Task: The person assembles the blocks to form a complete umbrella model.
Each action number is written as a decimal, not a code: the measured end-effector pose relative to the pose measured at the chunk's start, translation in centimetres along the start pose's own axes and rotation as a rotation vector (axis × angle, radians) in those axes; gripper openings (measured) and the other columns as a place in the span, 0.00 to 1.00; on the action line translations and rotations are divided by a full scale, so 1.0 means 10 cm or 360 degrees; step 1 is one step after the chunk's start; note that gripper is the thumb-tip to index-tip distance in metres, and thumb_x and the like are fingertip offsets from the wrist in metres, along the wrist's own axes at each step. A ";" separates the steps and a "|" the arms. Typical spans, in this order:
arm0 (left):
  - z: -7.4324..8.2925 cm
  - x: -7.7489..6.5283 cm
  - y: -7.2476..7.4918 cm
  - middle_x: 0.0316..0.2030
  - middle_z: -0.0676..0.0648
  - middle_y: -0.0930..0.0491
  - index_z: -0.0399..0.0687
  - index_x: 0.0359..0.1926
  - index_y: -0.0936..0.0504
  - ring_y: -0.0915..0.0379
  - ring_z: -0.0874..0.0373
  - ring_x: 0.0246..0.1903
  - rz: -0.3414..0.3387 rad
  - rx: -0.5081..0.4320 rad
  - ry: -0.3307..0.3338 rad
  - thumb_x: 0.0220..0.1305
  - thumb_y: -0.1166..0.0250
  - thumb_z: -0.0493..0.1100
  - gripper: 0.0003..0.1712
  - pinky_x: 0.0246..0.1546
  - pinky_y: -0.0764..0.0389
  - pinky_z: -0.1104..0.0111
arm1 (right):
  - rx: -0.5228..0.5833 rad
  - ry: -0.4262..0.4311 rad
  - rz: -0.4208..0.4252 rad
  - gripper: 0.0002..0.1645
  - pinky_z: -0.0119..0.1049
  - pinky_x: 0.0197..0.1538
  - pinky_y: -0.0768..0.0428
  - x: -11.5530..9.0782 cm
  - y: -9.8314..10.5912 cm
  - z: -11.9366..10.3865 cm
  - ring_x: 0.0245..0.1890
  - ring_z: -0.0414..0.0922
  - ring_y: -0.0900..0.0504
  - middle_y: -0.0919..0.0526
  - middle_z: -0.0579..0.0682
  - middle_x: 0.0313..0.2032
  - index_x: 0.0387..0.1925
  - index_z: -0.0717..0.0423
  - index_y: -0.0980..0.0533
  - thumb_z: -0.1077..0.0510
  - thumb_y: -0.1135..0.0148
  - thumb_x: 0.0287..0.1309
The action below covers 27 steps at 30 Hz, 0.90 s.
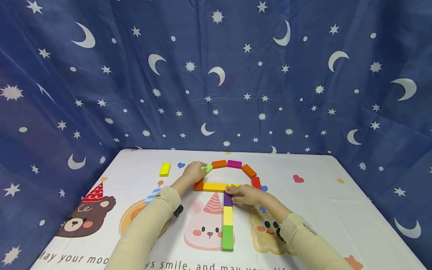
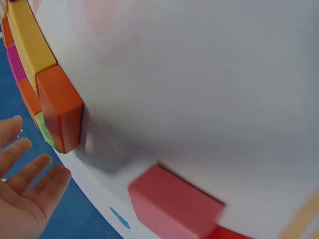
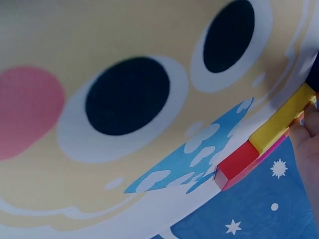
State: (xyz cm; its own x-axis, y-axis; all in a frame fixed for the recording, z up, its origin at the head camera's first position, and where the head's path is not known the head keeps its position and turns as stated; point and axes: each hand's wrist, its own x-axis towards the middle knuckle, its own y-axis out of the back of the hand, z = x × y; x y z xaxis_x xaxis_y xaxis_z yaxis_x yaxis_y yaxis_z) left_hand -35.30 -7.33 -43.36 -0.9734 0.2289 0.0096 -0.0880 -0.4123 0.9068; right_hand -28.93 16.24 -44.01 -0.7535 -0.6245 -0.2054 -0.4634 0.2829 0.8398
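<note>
Wooden blocks form a half-ring with a straight base and a stem below it. My left hand (image 1: 195,171) is at the ring's left side, beside a light green block (image 1: 208,168); its extended fingers show in the left wrist view. An orange block (image 2: 61,108) sits at the lower left corner, next to a long yellow-orange block (image 1: 213,187). My right hand (image 1: 248,194) rests its fingertips on the base, partly hiding it, near the top of a dark purple block (image 1: 228,199). A red block (image 3: 238,164) ends the base's right side.
Orange (image 1: 219,164) and magenta (image 1: 234,164) blocks top the ring. Pale yellow (image 1: 228,216) and green (image 1: 227,238) blocks continue the stem. A loose yellow block (image 1: 165,169) lies left; a red block (image 2: 174,204) appears in the left wrist view. A starry curtain (image 1: 216,75) hangs behind.
</note>
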 end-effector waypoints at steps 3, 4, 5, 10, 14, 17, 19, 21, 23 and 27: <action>0.01 -0.10 0.01 0.53 0.40 0.21 0.41 0.54 0.21 0.25 0.48 0.50 -0.0021 -0.0015 -0.0133 0.63 0.39 0.41 0.19 0.58 0.27 0.55 | 0.0005 -0.0015 -0.0002 0.26 0.51 0.66 0.33 0.00 0.01 0.00 0.67 0.54 0.34 0.30 0.49 0.65 0.63 0.47 0.31 0.55 0.44 0.64; 0.02 -0.13 0.01 0.52 0.40 0.20 0.40 0.54 0.20 0.24 0.49 0.46 -0.0025 -0.0020 -0.0182 0.62 0.38 0.41 0.19 0.56 0.25 0.56 | 0.0004 -0.0023 -0.0004 0.26 0.51 0.66 0.33 0.00 0.01 0.00 0.66 0.53 0.34 0.30 0.49 0.65 0.63 0.47 0.31 0.55 0.45 0.64; 0.02 -0.17 0.01 0.51 0.40 0.20 0.41 0.54 0.20 0.25 0.51 0.44 -0.0022 -0.0011 -0.0229 0.62 0.38 0.41 0.19 0.54 0.25 0.57 | 0.0002 -0.0027 -0.0004 0.25 0.51 0.65 0.32 0.00 0.02 0.00 0.65 0.54 0.32 0.29 0.49 0.64 0.63 0.47 0.30 0.55 0.45 0.64; 0.02 -0.35 0.03 0.36 0.40 0.19 0.40 0.53 0.20 0.32 0.54 0.32 -0.0039 -0.0024 -0.0354 0.62 0.38 0.40 0.18 0.40 0.26 0.61 | -0.0018 -0.0006 -0.0006 0.25 0.51 0.63 0.30 0.00 0.02 0.00 0.62 0.54 0.29 0.29 0.50 0.64 0.63 0.48 0.30 0.55 0.45 0.64; -0.02 -0.50 0.05 0.40 0.40 0.18 0.39 0.52 0.19 0.25 0.52 0.39 -0.0026 -0.0031 -0.0407 0.62 0.37 0.40 0.18 0.47 0.24 0.60 | -0.0028 -0.0002 -0.0014 0.25 0.52 0.64 0.31 0.00 0.02 0.00 0.64 0.55 0.31 0.29 0.50 0.64 0.63 0.48 0.31 0.55 0.45 0.64; -0.09 -0.58 0.07 0.48 0.41 0.18 0.39 0.51 0.19 0.23 0.49 0.50 0.0005 -0.0021 -0.0444 0.61 0.37 0.39 0.18 0.56 0.25 0.57 | -0.0028 -0.0001 -0.0022 0.26 0.52 0.64 0.32 -0.01 0.03 0.00 0.64 0.55 0.32 0.30 0.51 0.64 0.63 0.48 0.31 0.55 0.45 0.64; -0.13 -0.62 0.09 0.49 0.41 0.18 0.38 0.51 0.19 0.24 0.47 0.52 0.0032 -0.0019 -0.0455 0.60 0.37 0.38 0.17 0.57 0.26 0.55 | -0.0034 0.0015 -0.0017 0.25 0.53 0.65 0.33 -0.02 0.04 0.00 0.65 0.56 0.33 0.30 0.52 0.65 0.63 0.50 0.31 0.56 0.45 0.64; -0.19 -0.67 0.11 0.49 0.41 0.19 0.39 0.51 0.19 0.24 0.46 0.53 0.0048 -0.0004 -0.0440 0.60 0.37 0.38 0.17 0.57 0.26 0.55 | -0.0041 0.0031 -0.0013 0.25 0.54 0.66 0.34 -0.03 0.05 0.01 0.66 0.56 0.35 0.32 0.53 0.65 0.63 0.51 0.31 0.56 0.45 0.64; -0.26 -0.72 0.13 0.50 0.40 0.19 0.39 0.51 0.19 0.24 0.45 0.53 0.0054 0.0037 -0.0430 0.60 0.38 0.37 0.17 0.57 0.26 0.54 | -0.0038 0.0038 -0.0011 0.26 0.54 0.66 0.34 -0.03 0.06 0.01 0.67 0.56 0.35 0.32 0.54 0.66 0.63 0.52 0.31 0.56 0.45 0.64; -0.42 -0.83 0.17 0.50 0.40 0.19 0.40 0.51 0.19 0.24 0.45 0.53 0.0060 0.0137 -0.0434 0.59 0.38 0.36 0.18 0.56 0.25 0.54 | -0.0018 0.0058 -0.0031 0.26 0.54 0.65 0.34 -0.01 0.04 0.00 0.66 0.57 0.34 0.30 0.53 0.64 0.63 0.52 0.31 0.56 0.44 0.64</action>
State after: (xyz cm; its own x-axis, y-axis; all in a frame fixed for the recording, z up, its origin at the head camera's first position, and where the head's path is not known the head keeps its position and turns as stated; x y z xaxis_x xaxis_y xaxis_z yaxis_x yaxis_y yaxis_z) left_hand -28.25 -13.66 -43.72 -0.8817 0.4485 0.1466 -0.0232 -0.3516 0.9359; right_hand -29.03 16.45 -43.61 -0.7267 -0.6562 -0.2033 -0.4722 0.2622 0.8416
